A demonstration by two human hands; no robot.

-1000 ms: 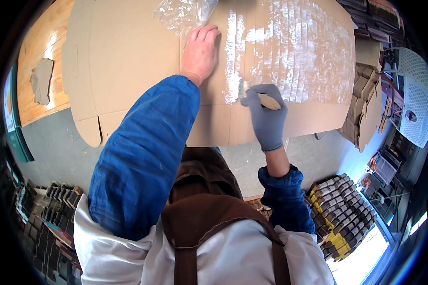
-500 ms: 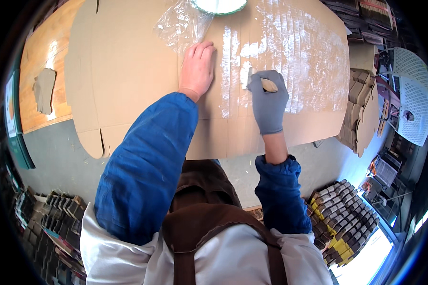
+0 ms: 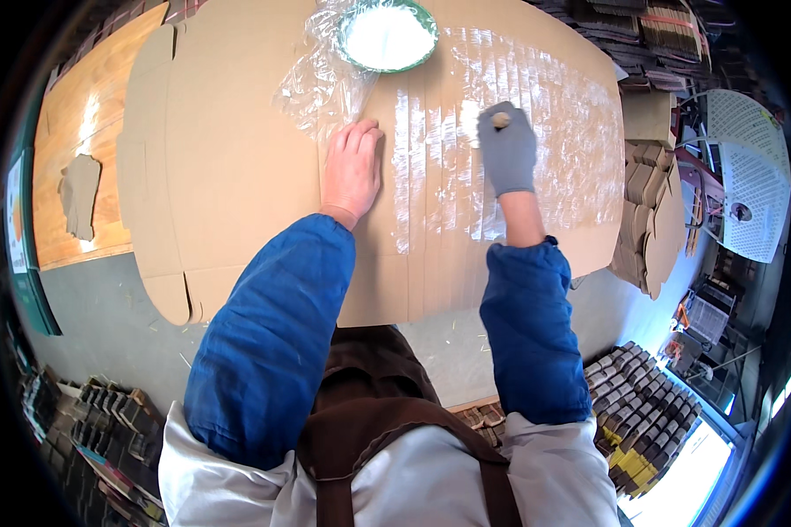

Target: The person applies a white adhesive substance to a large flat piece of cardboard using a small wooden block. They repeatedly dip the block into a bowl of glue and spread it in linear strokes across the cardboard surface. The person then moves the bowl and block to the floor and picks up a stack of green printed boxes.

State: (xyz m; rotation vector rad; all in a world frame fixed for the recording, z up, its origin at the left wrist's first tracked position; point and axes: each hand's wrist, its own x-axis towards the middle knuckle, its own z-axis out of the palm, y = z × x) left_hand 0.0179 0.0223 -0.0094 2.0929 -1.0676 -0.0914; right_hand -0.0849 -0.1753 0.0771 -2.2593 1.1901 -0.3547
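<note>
A wide sheet of brown cardboard [image 3: 237,176] lies on the table before me. White glue [image 3: 580,140] is smeared in streaks over its right half, across narrow upright strips. My right hand [image 3: 508,149], in a grey glove, is closed round a brush [image 3: 501,120] whose pale wooden handle end sticks up from the fist. The brush head is mostly hidden under the hand, over the glued area. Bare and with its fingers laid on the cardboard, my left hand [image 3: 353,171] rests just left of the glue. Beyond it stands a green-rimmed bowl [image 3: 432,44] of white glue.
Crumpled clear plastic film [image 3: 325,83] lies beside the bowl. At the left is a wooden tabletop [image 3: 48,206] with a torn cardboard scrap [image 3: 81,195]. Stacked cardboard pieces [image 3: 646,211] and a white perforated chair [image 3: 751,176] stand to the right. More stacks [image 3: 642,413] sit lower right.
My right hand has moved the brush away from me and slightly right over the glued strips. The view has shifted, showing more of the bowl. My left hand stays on the cardboard.
</note>
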